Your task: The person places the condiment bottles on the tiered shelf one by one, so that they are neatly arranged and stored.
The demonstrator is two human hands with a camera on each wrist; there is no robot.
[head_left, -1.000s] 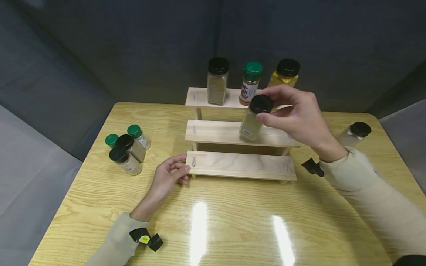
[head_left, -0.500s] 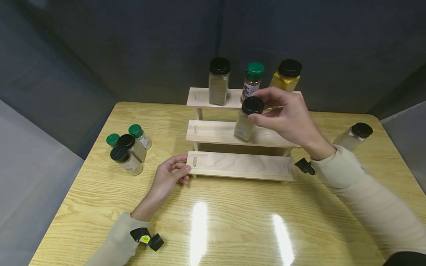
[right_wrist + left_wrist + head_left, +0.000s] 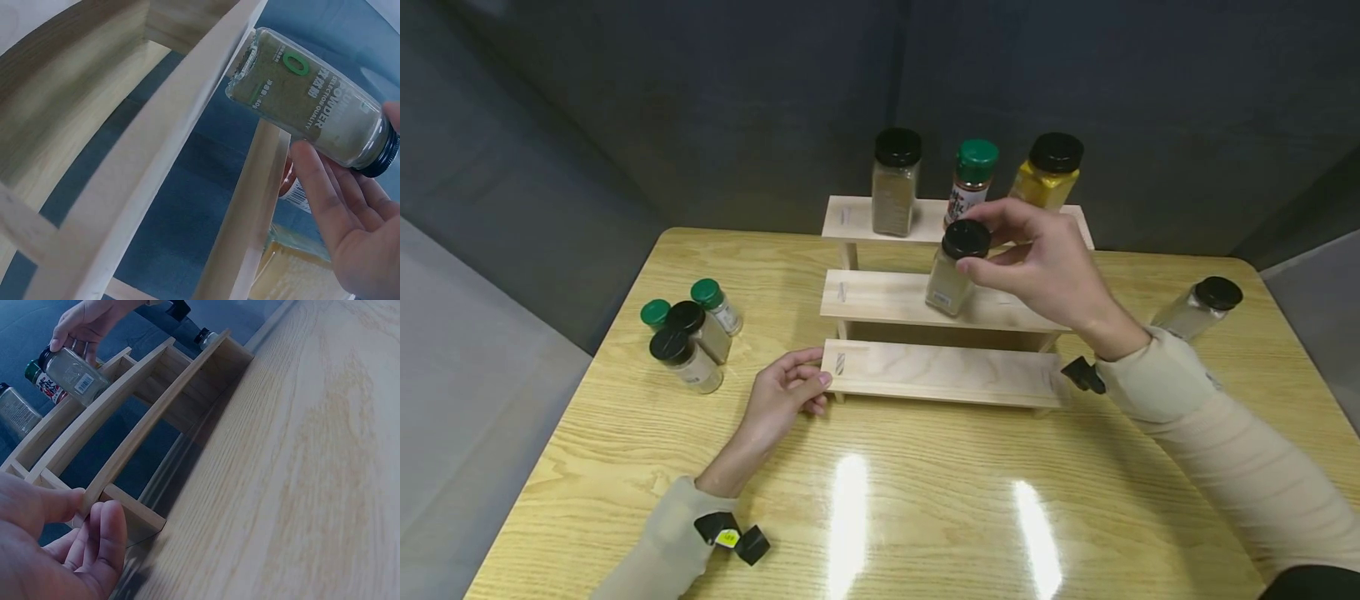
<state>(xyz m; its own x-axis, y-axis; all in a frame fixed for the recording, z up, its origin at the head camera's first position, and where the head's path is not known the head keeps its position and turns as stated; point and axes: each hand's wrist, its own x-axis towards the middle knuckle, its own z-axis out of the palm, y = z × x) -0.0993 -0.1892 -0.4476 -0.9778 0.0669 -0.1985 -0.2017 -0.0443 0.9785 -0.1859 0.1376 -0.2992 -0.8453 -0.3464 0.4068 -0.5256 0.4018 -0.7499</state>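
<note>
1. A dark grey curtain (image 3: 737, 108) hangs behind a light, wood-grained table (image 3: 925, 492), on which a pale wooden three-tier rack (image 3: 943, 373) stands, ahead of the left hand and to its right.
2. The right hand (image 3: 1048, 262) pinches a clear, square-sided jar of greyish-tan powder with a black cap (image 3: 949, 285), thumb and fingers bent around it near the cap. The jar lies just to the left of that palm, above the middle board (image 3: 880, 293).
3. What seems to count is the jar's base against that board. The long axis leans: cap toward the right hand, base down and away from it, leftward. I cannot tell whether the base touches the wood.
4. The left hand (image 3: 784, 390) holds the near left end of the lowest board between thumb and fingers. The jar is beyond it and to its right; the right hand is clearly the nearer.
5. Farther away than the right hand, on the top board, stand a black-capped jar of brown powder (image 3: 893, 200), a green-capped bottle with a white label (image 3: 966, 200) and a black-capped yellow jar (image 3: 1043, 185).
6. Another black-capped clear jar (image 3: 1187, 307) stands to the right of the right hand.
</note>
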